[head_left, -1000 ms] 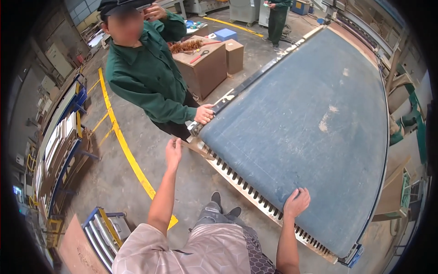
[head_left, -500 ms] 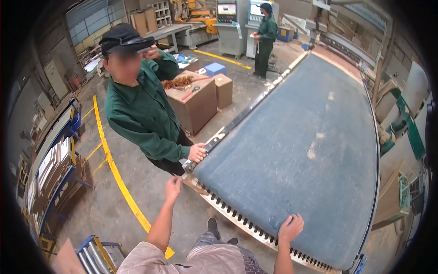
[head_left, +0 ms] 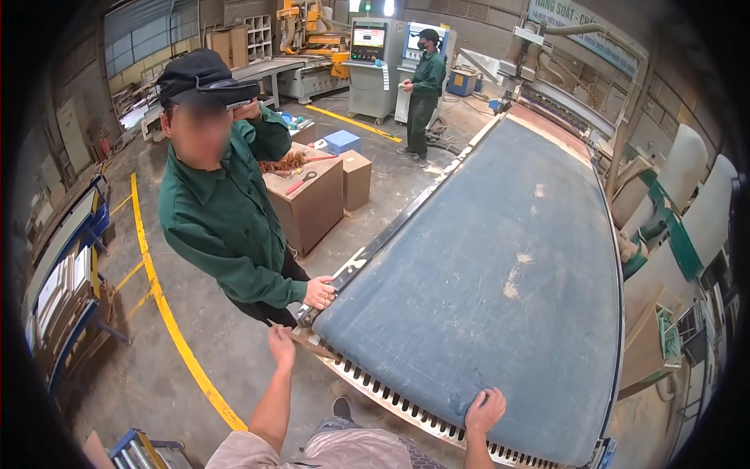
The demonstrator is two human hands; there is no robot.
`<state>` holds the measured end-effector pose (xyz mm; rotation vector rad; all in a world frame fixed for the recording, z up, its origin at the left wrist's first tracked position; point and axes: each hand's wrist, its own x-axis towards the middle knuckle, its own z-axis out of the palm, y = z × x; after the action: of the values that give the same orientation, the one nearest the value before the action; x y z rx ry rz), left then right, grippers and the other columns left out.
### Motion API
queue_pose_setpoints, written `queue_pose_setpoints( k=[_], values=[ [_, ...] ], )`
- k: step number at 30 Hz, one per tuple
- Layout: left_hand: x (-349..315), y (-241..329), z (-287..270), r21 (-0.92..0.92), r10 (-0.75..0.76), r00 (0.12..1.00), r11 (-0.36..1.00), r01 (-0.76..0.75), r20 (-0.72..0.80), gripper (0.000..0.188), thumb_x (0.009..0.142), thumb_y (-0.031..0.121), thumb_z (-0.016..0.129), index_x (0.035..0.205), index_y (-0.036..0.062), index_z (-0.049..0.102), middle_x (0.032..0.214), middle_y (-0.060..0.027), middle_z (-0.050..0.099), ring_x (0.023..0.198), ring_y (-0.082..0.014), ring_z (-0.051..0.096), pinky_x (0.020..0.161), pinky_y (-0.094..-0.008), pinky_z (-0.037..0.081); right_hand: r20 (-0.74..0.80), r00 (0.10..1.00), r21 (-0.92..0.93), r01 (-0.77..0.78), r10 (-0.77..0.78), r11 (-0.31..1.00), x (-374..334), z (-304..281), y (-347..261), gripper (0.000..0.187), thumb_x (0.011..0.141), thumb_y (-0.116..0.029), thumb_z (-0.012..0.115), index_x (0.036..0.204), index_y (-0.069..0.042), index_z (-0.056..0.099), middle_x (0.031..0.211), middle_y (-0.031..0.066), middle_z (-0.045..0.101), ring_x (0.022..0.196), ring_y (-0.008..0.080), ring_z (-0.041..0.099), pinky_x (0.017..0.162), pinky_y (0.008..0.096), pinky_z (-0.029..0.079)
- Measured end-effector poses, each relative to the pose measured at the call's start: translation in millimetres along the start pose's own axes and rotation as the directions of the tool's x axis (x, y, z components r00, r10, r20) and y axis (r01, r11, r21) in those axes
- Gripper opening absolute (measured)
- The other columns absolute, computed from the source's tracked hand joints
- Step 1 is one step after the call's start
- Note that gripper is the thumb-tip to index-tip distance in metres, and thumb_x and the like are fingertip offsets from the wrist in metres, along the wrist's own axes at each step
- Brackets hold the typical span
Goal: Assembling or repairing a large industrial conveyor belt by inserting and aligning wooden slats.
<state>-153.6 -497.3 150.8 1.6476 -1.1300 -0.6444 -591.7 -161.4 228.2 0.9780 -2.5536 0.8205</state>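
A long blue-grey conveyor belt [head_left: 469,258] fills the table on my right, with pale dusty patches on it. My right hand [head_left: 486,411] rests at the belt's near end, fingers loosely bent and apart, holding nothing I can see. At the table's near left corner, my left hand [head_left: 281,349] is closed, its fingers curled beside the end of a brown strip [head_left: 314,346]. Whatever is between those fingers is too small to make out. Across that corner, a co-worker in a green shirt [head_left: 226,234] lays one hand [head_left: 319,291] on the table's side edge and raises the other to the cap.
Brown boxes [head_left: 308,207] with red-handled tools stand behind the co-worker. Another person [head_left: 426,94] stands near the control cabinets [head_left: 373,86]. A yellow floor line [head_left: 168,313] runs at left, past a rack of panels [head_left: 70,293]. A slotted metal edge [head_left: 391,396] borders the belt's near end.
The whole view has shifted, so the scene sits further left and slightly lower. Both my hands stay at the same spots on the table. The co-worker's pose is nearly unchanged.
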Motion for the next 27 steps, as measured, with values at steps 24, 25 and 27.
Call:
queue_pose_setpoints(
  k=[24, 25, 27],
  values=[
    [39.6, 85.6, -0.7, -0.455, 0.114, 0.993, 0.884, -0.109, -0.018, 0.024, 0.108, 0.02, 0.048, 0.118, -0.0012, 0.052, 0.104, -0.0109, 0.068, 0.079, -0.0165, 0.065, 0.074, -0.0292, 0.054, 0.061, 0.998, -0.066, -0.001, 0.005, 0.998, 10.9, -2.2, -9.9, 0.021, 0.089, -0.018, 0.065, 0.106, -0.006, 0.061, 0.124, 0.0153, 0.059, 0.123, 0.0365, 0.051, 0.107, 0.0483, 0.037],
    [22.7, 93.3, 16.3, -0.489, 0.099, 0.992, 0.871, -0.046, 0.083, 0.023, 0.107, 0.02, 0.049, 0.114, -0.0008, 0.053, 0.102, -0.0097, 0.068, 0.079, -0.0155, 0.065, 0.073, -0.0287, 0.053, 0.053, 0.999, -0.076, -0.005, 0.009, 0.997, 10.9, -4.5, -9.8, 0.021, 0.089, -0.018, 0.065, 0.106, -0.006, 0.061, 0.124, 0.0153, 0.059, 0.123, 0.0365, 0.051, 0.107, 0.0483, 0.037],
    [2.3, 78.9, 32.6, -0.351, 0.152, 0.979, 0.931, -0.097, 0.134, 0.021, 0.107, 0.02, 0.051, 0.11, -0.0001, 0.056, 0.095, -0.0074, 0.069, 0.08, -0.0137, 0.065, 0.073, -0.0272, 0.052, 0.075, 0.997, -0.04, -0.011, 0.014, 0.999, 8.9, -1.0, -11.4, 0.021, 0.089, -0.018, 0.066, 0.106, -0.006, 0.061, 0.124, 0.0156, 0.059, 0.122, 0.0365, 0.051, 0.106, 0.0484, 0.037]
  ],
)
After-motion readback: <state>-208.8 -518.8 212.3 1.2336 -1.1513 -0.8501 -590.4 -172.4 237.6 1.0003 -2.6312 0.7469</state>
